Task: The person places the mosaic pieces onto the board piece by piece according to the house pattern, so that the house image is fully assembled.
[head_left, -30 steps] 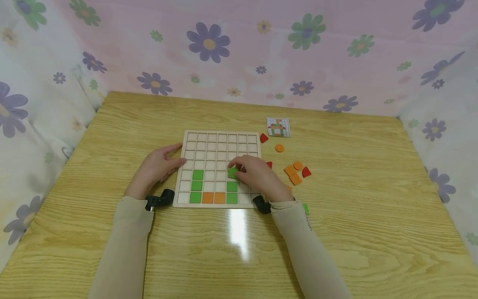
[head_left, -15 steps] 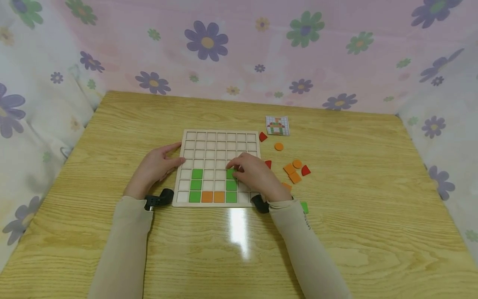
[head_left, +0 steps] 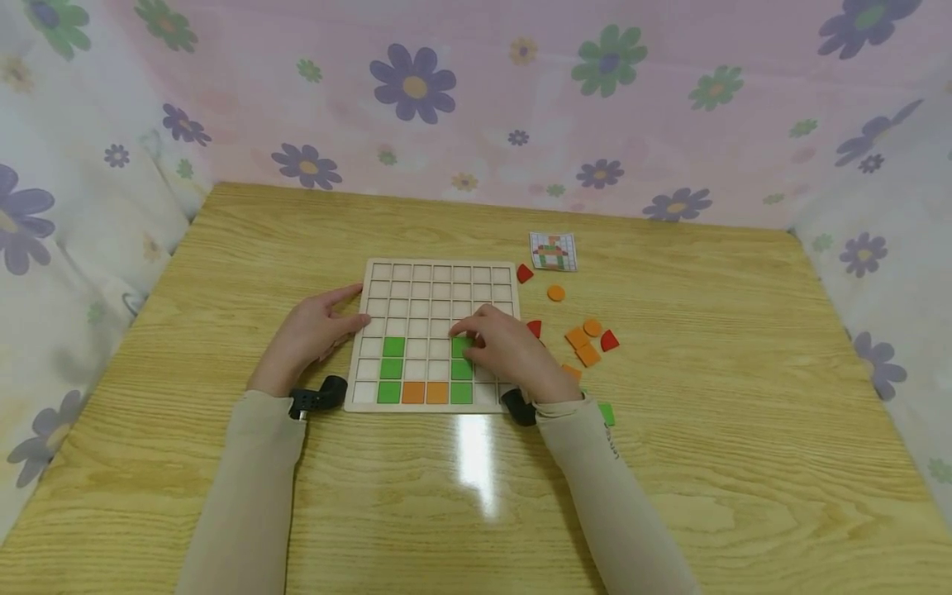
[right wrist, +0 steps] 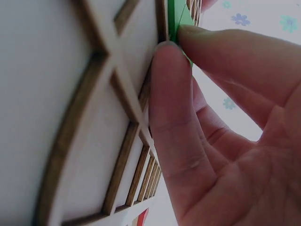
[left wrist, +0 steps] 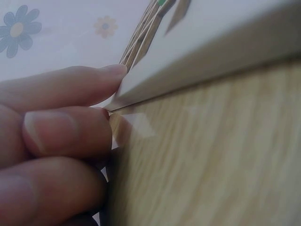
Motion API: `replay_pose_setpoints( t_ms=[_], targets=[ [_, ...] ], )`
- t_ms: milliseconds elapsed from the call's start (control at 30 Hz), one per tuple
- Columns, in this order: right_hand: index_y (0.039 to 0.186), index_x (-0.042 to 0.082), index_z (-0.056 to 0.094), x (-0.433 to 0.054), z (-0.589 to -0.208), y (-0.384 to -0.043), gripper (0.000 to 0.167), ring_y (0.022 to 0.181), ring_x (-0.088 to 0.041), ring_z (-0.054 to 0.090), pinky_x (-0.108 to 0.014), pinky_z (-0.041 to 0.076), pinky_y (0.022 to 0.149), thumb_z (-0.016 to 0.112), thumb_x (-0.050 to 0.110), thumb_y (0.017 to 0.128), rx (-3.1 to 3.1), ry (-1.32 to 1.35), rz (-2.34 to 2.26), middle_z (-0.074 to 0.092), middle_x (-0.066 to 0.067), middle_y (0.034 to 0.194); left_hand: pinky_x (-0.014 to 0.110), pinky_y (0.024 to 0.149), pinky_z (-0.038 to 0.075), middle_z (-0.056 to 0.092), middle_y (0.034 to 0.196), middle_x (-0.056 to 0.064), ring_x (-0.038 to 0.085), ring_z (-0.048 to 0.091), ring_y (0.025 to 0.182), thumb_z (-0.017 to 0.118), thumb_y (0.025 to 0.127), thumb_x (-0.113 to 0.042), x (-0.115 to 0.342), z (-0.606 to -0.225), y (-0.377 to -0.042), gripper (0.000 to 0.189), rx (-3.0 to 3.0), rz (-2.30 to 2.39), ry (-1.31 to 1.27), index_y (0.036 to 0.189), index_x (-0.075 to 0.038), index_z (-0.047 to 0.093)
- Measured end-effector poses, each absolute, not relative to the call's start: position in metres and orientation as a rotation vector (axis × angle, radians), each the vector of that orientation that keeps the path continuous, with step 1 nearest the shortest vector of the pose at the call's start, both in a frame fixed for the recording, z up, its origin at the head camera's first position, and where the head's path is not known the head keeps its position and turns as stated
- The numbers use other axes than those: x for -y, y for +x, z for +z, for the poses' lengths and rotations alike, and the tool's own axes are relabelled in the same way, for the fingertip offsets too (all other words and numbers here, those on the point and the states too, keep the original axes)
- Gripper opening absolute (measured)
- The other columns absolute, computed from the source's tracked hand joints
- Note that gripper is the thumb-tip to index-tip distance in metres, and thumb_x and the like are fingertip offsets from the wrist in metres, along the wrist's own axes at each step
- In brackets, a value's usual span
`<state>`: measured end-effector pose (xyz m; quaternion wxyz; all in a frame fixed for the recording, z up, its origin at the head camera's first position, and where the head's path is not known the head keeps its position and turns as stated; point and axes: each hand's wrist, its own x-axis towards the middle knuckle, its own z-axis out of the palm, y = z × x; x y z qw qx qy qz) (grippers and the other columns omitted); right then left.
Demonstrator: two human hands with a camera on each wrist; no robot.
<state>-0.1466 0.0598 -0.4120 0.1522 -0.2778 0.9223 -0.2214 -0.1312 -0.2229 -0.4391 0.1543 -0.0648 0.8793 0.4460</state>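
Observation:
A wooden grid board [head_left: 359,397] lies flat on the table. In its lower cells sit several green square tiles [head_left: 390,369] in two columns, with two orange square tiles [head_left: 426,392] between them in the bottom row. My right hand [head_left: 513,347] is over the right column, thumb and index finger on the top green square tile [head_left: 459,347]. The right wrist view shows these fingertips meeting at the green tile [right wrist: 181,16]; how fully it sits in its cell I cannot tell. My left hand [head_left: 308,330] rests against the board's left edge, its fingertips touching the rim [left wrist: 155,84].
Right of the board lie loose orange squares [head_left: 587,355], orange discs [head_left: 556,293], red quarter-round pieces [head_left: 610,340] and a green tile [head_left: 607,413]. A small printed pattern card [head_left: 553,252] lies behind them. Flowered cloth [head_left: 476,107] stands around the table's back and sides.
The top green tile in the right column has gone from tilted under my right fingers to lying in line with the tiles below. My left hand stays at the board's edge.

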Motion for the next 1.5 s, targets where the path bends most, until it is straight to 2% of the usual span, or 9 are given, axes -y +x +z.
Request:
replay_pose_setpoints(
  t_ms=[567, 933, 1500],
  targets=[
    [0.108, 0.021, 0.062, -0.059, -0.407, -0.145, 0.023, 0.086, -0.008, 0.048, -0.024, 0.043, 0.072, 0.060, 0.021, 0.085, -2.647, -0.776, -0.671, 0.049, 0.006, 0.103, 0.030, 0.035, 0.034, 0.043, 0.049, -0.002, 0.013, 0.034, 0.034, 0.060, 0.078, -0.052, 0.222, -0.439, -0.131, 0.067, -2.526, 1.289, -0.212, 0.137, -0.032, 0.035],
    [0.109, 0.019, 0.062, -0.059, -0.398, -0.134, 0.023, 0.079, -0.006, 0.050, -0.022, 0.043, 0.066, 0.055, 0.026, 0.088, -2.639, -0.890, -0.631, 0.052, 0.004, 0.102, 0.029, 0.035, 0.033, 0.042, 0.049, -0.003, 0.013, 0.034, 0.034, 0.061, 0.078, -0.051, 0.220, -0.442, -0.132, 0.067, -2.519, 1.290, -0.215, 0.137, -0.033, 0.035],
    [0.110, 0.014, 0.062, -0.080, -0.395, -0.120, 0.023, 0.080, -0.006, 0.052, -0.022, 0.044, 0.068, 0.054, 0.018, 0.089, -2.673, -0.954, -0.625, 0.053, 0.003, 0.106, 0.029, 0.036, 0.034, 0.046, 0.053, 0.000, 0.014, 0.036, 0.035, 0.062, 0.078, -0.050, 0.221, -0.438, -0.131, 0.067, -2.534, 1.274, -0.226, 0.137, -0.031, 0.036]
  ],
)
